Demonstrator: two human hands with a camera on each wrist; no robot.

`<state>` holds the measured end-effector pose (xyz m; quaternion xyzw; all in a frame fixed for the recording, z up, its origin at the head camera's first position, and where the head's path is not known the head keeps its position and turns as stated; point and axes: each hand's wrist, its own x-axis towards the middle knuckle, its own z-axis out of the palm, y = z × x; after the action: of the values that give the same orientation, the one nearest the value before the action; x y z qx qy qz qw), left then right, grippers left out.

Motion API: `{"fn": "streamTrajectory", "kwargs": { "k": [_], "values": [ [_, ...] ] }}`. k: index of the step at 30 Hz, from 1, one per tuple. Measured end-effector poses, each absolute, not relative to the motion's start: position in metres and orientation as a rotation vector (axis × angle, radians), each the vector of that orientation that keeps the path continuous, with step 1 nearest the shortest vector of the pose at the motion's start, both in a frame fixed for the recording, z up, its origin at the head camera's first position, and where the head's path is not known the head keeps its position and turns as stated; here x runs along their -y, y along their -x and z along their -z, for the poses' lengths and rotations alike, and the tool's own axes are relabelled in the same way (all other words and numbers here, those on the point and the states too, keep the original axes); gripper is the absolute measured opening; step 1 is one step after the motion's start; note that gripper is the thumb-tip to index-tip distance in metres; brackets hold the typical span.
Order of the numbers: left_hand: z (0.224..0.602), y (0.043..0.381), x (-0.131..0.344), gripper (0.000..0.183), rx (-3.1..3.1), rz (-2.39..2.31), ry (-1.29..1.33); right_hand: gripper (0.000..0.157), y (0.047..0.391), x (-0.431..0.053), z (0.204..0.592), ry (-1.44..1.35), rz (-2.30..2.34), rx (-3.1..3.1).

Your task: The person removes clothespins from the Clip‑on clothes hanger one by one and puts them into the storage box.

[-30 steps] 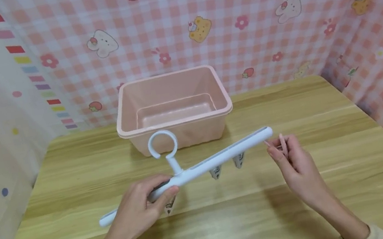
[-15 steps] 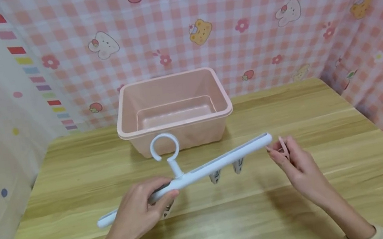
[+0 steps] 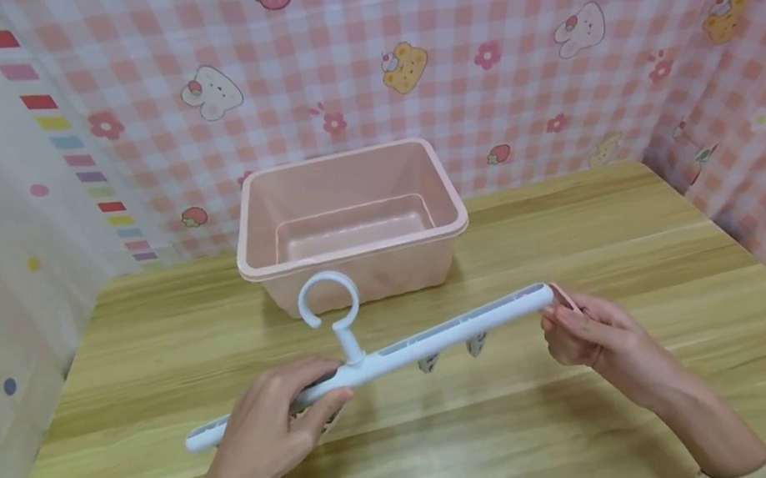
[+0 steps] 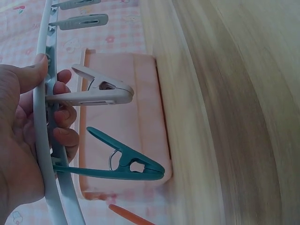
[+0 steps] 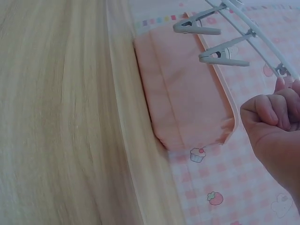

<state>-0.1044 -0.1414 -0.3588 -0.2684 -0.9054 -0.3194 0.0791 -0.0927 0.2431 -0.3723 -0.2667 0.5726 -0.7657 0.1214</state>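
A pale blue clip hanger (image 3: 445, 336) with a round hook (image 3: 353, 305) is held above the table, its right end higher in the head view. My left hand (image 3: 279, 417) grips the bar just left of the hook, thumb on the near side. At the right end, my right hand (image 3: 609, 341) pinches a pink clothespin (image 3: 564, 298) right at the bar's tip; my fingers hide most of it. Below the bar hang a beige clothespin (image 4: 93, 97), a teal clothespin (image 4: 126, 171), an orange one (image 4: 129, 214) and grey clothespins (image 5: 225, 58).
Behind the hanger stands a pink plastic bin (image 3: 355, 254) on the wood-grain table (image 3: 463, 445). A pink checked cloth (image 3: 452, 16) covers the wall behind, with more patterned cloth on both sides.
My right hand has turned and brought the pink clothespin against the bar's right end. The hanger has sunk slightly at that end, while my left hand keeps its grip.
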Motion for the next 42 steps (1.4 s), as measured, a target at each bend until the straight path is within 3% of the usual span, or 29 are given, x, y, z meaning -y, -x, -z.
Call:
{"fn": "streamTrajectory", "kwargs": {
  "k": [10,15,24,29,34,42],
  "values": [
    [0.36,0.105,0.144,0.016,2.693,0.922,0.844,0.043,0.095,-0.253,0.376,0.856,2.18,-1.446],
    [0.361,0.105,0.144,0.016,2.695,0.917,0.841,0.039,0.094,-0.257,0.374,0.783,2.128,-1.593],
    [0.361,0.105,0.139,0.008,2.685,0.856,0.768,0.025,0.09,-0.235,0.377,0.771,2.193,-2.068],
    [0.36,0.106,0.137,0.008,2.693,0.877,0.748,0.007,0.085,-0.223,0.375,0.586,2.109,-2.455],
    [0.361,0.106,0.137,0.008,2.683,0.934,0.755,0.008,0.081,-0.213,0.375,0.379,1.921,-2.852],
    [0.363,0.105,0.139,0.01,2.706,0.952,0.722,0.01,0.083,-0.21,0.377,0.445,1.557,-3.278]
  ]
}}
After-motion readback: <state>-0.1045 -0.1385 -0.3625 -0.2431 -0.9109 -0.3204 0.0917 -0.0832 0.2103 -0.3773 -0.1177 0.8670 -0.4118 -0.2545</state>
